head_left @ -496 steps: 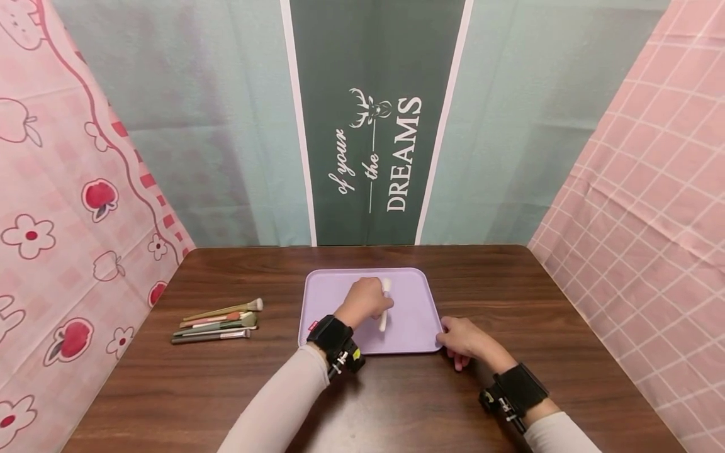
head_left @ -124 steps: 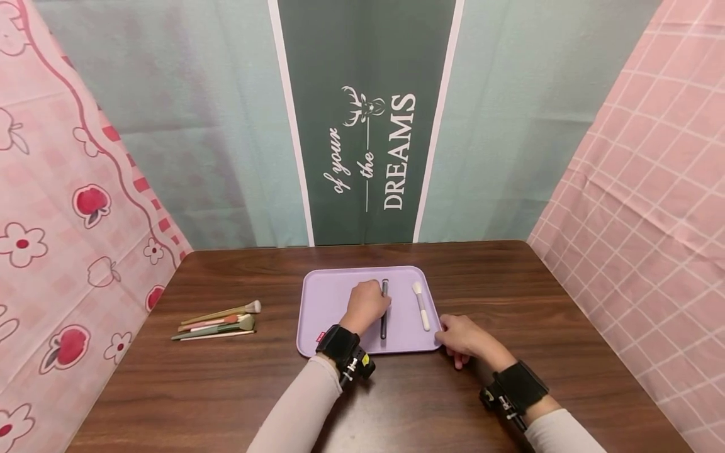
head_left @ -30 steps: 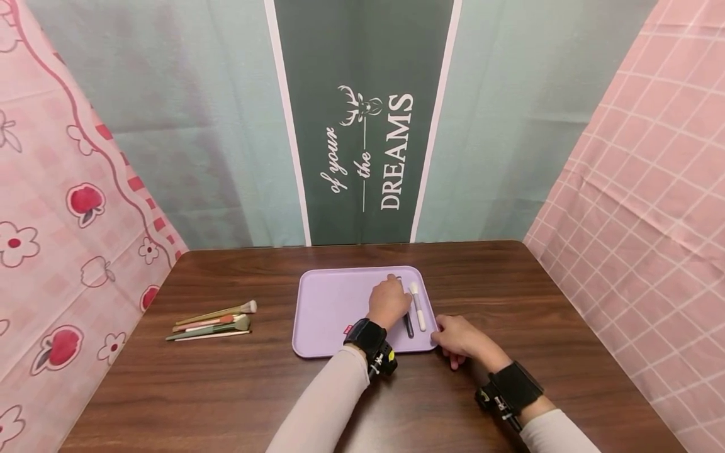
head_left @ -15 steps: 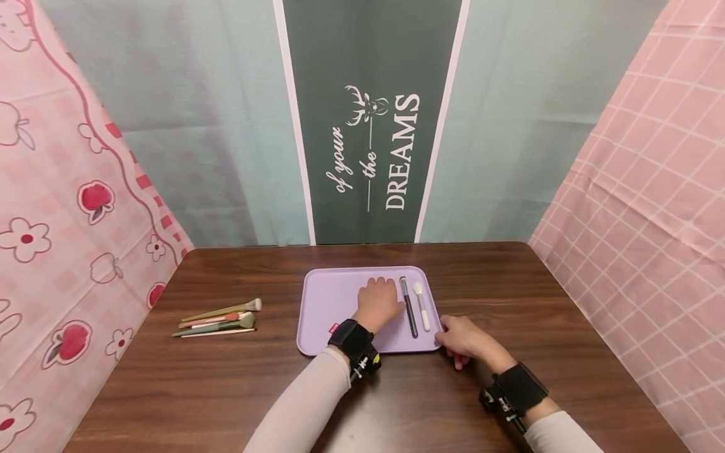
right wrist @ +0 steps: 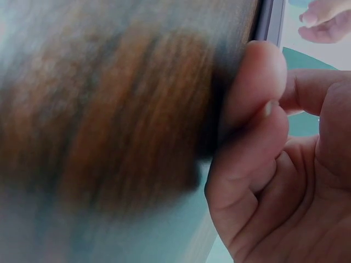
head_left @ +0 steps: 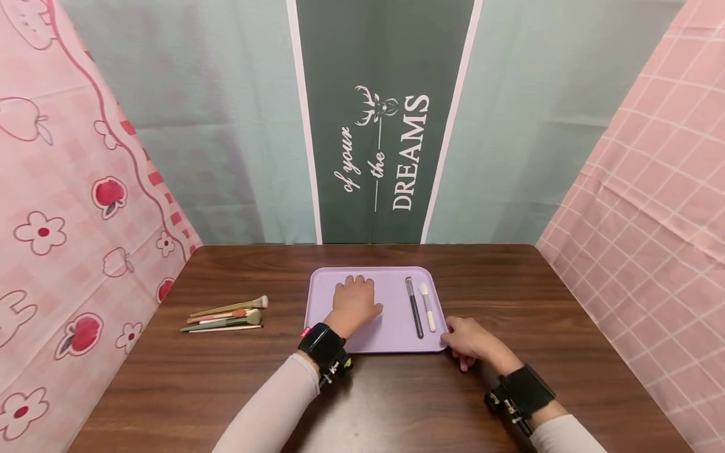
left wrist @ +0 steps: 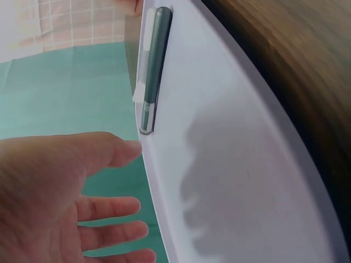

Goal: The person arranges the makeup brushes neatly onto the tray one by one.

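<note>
My left hand (head_left: 354,304) is over the left half of the lilac tray (head_left: 391,321), fingers spread and holding nothing. In the left wrist view its thumb and fingers are straight, and its shadow falls on the tray. Two makeup brushes lie side by side along the tray's right side: a dark-handled brush (head_left: 416,313) and, to its right, a white brush (head_left: 428,310). At the tray's front right corner, my right hand (head_left: 470,338) pinches the rim between thumb and curled fingers. The right wrist view shows those fingers (right wrist: 249,148) bent at the tray's edge.
Left of the tray, several makeup brushes lie in a loose pile on the brown wooden table (head_left: 396,402). Among them are a gold-handled brush (head_left: 226,308) and a green brush (head_left: 223,323). Fabric curtains (head_left: 238,126) stand along the table's back and sides.
The white brush, then the dark brush, went from my left hand onto the tray's right side. Having let go of the dark one, my left hand moved left and spread its fingers. My right hand stayed.
</note>
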Demonstrator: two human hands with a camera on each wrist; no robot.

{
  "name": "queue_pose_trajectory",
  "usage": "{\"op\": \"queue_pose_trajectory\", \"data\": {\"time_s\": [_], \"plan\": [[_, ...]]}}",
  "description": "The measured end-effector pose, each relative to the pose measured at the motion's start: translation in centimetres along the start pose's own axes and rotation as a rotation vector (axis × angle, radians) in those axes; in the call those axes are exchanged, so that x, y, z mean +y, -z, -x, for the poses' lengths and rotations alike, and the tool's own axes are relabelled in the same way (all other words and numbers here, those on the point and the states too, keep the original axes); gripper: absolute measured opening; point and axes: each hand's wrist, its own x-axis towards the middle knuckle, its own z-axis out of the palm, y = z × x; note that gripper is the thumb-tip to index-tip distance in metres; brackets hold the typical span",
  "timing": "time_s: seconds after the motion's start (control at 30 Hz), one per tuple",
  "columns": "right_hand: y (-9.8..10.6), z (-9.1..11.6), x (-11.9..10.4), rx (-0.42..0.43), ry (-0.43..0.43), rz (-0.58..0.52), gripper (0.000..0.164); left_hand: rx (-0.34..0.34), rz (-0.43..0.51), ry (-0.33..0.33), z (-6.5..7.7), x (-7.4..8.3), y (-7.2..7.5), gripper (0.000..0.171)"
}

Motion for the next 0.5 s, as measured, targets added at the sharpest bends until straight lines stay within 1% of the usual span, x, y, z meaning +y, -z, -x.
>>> {"op": "queue_pose_trajectory", "data": {"time_s": [0.23,0.5], "plan": [[-0.1,0.0,0.1,-0.004,0.002,-0.010,0.007,-0.005,-0.018,-0.003,1.1,-1.7,0.6,0.049],[0.0,0.0,0.1,-0.008,0.001,-0.007,0.007,0.016,-0.020,0.004,2.1,-3.3,1.3,0.048]]}}
